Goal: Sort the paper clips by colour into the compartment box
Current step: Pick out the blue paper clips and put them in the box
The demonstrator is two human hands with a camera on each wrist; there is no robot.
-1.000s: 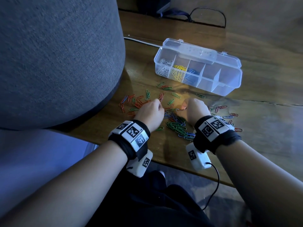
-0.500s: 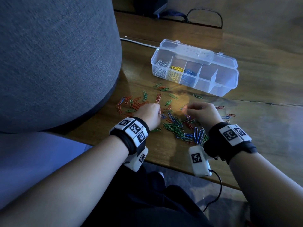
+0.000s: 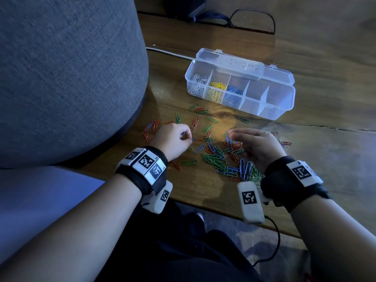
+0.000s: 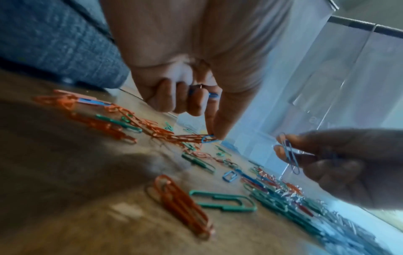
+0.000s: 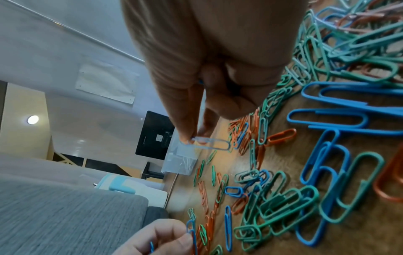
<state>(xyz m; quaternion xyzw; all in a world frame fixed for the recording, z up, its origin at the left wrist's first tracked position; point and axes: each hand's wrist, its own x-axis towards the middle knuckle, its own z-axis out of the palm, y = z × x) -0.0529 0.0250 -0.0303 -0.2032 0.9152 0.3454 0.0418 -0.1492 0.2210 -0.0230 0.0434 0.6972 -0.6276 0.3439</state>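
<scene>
At twelve o'clock on the desk [image 3: 305,151], our clear compartment box [image 3: 272,110] already holds white, yellow and blue clips in three cells, with two cells bare. Red, green and blue paper clips [image 3: 215,159] lie scattered just before us, thin glossy wire loops. Our left hand [image 3: 173,139] pinches a blue clip off the desk; our right hand [image 3: 258,145] pinches blue clips, lifted.

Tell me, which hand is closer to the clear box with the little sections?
Right. The right hand sits just in front of the compartment box, near its empty sections. The left hand is farther away, toward the box's left, beside the grey cushion.
</scene>
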